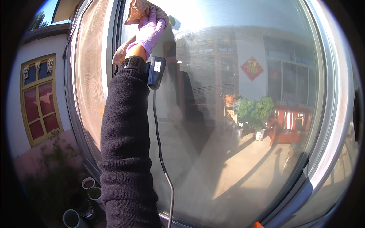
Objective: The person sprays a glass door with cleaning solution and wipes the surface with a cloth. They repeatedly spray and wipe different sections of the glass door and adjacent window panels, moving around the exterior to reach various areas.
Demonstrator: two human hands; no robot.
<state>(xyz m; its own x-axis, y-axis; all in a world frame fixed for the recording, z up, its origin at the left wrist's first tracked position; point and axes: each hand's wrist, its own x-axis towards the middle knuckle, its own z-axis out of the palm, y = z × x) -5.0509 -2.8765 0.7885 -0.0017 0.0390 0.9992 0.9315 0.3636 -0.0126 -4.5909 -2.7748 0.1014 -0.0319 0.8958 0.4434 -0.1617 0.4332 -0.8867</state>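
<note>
My left hand [148,33], in a pale purple glove, is raised high against a large glass pane [191,179]. Its fingers press a beige cloth [138,10] to the upper left of the glass, beside the metal frame [115,25]. A loose part of the cloth hangs behind the wrist. Fine streaks cross the upper half of the pane. Around the wrist is a black strap [134,63] carrying a small dark device [156,72], from which a cable [159,136] runs down along the sleeve. My right hand is out of view.
Left of the pane is a mesh screen [89,57]. Several pots, including a pale cylindrical one [71,219], stand low at left. Potted plants [253,111] and a red wooden bench [288,134] show in or through the glass. An orange object [257,225] pokes in at the bottom.
</note>
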